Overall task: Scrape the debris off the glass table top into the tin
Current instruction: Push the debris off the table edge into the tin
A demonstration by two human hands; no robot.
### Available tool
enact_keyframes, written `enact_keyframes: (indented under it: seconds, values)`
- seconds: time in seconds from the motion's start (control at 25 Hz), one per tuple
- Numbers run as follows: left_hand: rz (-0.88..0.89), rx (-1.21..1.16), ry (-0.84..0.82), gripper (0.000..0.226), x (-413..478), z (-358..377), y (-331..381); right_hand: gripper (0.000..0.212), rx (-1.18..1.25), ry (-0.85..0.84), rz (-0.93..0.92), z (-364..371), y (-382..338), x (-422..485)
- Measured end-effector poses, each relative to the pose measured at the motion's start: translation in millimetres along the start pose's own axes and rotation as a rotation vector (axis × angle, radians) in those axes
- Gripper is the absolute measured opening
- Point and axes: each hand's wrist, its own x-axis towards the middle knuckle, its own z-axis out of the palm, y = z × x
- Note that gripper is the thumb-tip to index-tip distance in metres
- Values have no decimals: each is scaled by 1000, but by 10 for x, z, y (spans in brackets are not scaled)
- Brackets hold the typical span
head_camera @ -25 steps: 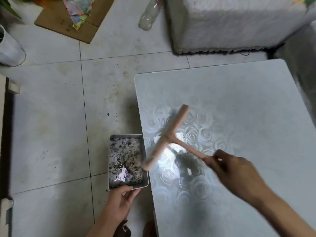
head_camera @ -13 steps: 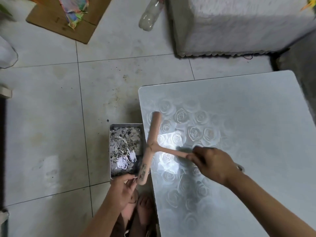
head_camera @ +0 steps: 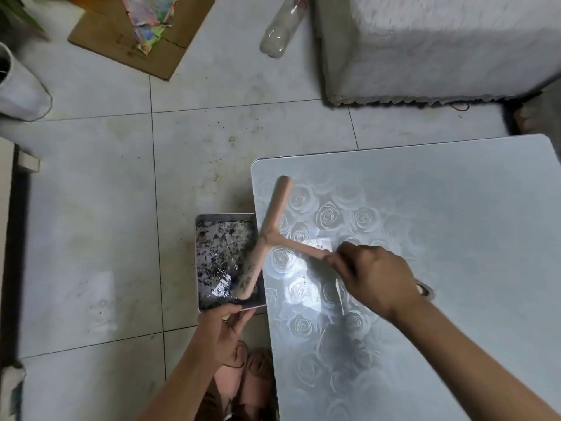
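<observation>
Clamping scraper (head_camera: pixel 273 232) handle in my right grip (head_camera: pixel 373 278), crossbar end over tin (head_camera: pixel 197 262); left grip (head_camera: pixel 224 329) pinching tin's rim.

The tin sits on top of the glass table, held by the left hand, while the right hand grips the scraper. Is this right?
Not on top: the head view shows the tin beside the left edge of the glass table, over the floor. The left hand holds it; the right hand grips the scraper.

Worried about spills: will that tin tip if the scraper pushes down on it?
Probably light: the left hand holds the tin by its near edge alone. A push on the far end would likely tip it. Its shiny metal may slip.
</observation>
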Motion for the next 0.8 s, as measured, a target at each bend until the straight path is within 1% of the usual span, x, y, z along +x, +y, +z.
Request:
enact_keyframes:
  seconds: [0.08, 0.16, 0.24, 0.32, 0.52, 0.6, 0.64, 0.72, 0.8]
  values:
    - [31, -1, 7, 29, -15, 6, 6, 37, 72, 61, 40, 9, -35, -81]
    - [24, 6, 17, 29, -17, 14, 27, 38, 139, 68, 133, -50, 228, -272]
    - [15, 5, 17, 26, -50, 50, 50, 39, 92, 43, 208, -131, 519, -486]
    - [19, -4, 24, 26, -38, 87, 59, 38, 49, 36, 235, -92, 571, -477]
    - [63, -16, 29, 29, 24, 64, 26, 35, 32, 151, 140, 145, -187, -128]
    - [66, -7, 30, 30, 20, 44, 40, 33, 143, 172, 156, 142, -296, -145]
    - [70, 22, 19, 29, 17, 46, 47, 34, 222, 160, 194, 124, -224, -196]
    - [103, 163, -8, 26, -16, 59, 90, 31, 399, 119, 311, 50, 99, -402]
    - [113, 214, -6, 25, -50, 94, 149, 25, 490, 86, 412, -45, 590, -736]
